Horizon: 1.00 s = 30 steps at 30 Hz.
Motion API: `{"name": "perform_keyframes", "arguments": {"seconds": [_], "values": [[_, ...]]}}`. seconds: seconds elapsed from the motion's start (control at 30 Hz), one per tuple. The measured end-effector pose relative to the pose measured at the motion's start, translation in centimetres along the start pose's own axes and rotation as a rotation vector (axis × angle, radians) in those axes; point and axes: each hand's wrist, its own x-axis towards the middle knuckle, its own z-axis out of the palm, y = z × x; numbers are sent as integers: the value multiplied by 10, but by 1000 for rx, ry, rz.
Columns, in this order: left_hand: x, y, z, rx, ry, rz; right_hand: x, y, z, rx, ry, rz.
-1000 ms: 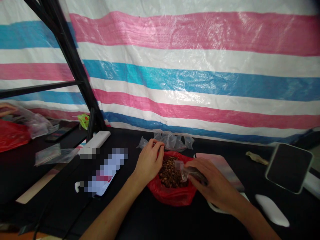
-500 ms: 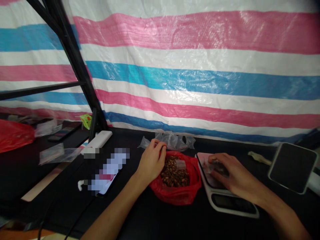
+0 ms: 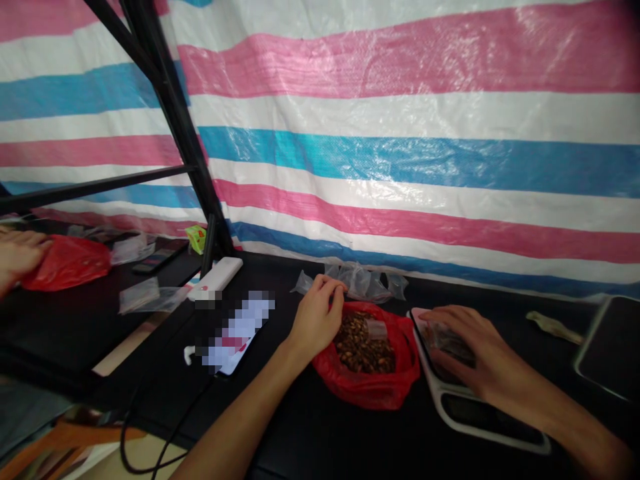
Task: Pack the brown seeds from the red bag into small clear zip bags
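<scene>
Brown seeds (image 3: 363, 351) lay heaped in a red plastic bag (image 3: 367, 393), which sat open between the person's hands, its mouth spread wide so the pile showed. A small clear sachet (image 3: 376, 329) rested on top of the seeds. Just right of the bag, the right hand (image 3: 455, 350) lay palm-down over a clear plastic bag (image 3: 445, 341) with dark contents, its fingers slightly apart and curved over the bag, touching it without any visible clamp. That bag sat on the tilted-looking pink platform of a white digital scale (image 3: 480, 423), its dark display showing below the hand. With the scale right beside the red bag, the two were a short reach apart.

The left hand (image 3: 317, 327) stood at the far rim of the red bag, its fingers curled together; whether they pinched the plastic, I cannot tell. Just beyond those fingers lay a loose row of empty clear bags (image 3: 360, 281).

Farther left of the left hand were a white power bank (image 3: 215, 279) and a blurred phone (image 3: 240, 331) on the black table (image 3: 280, 427). Well off to the left, another person's hand (image 3: 20, 257) touched a second red bag (image 3: 67, 263), before a striped tarpaulin (image 3: 400, 160).
</scene>
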Motion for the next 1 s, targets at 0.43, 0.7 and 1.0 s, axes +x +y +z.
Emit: {"name": "perform_keyframes", "arguments": {"seconds": [0.43, 0.7, 1.0], "values": [[-1, 10, -4, -127, 148, 62, 2, -1, -5, 116, 65, 69], [-4, 4, -4, -150, 143, 199, -8, 25, -2, 52, 55, 148], [-6, -5, -1, -40, 78, 340, -7, 25, 2, 33, -1, 129]]}}
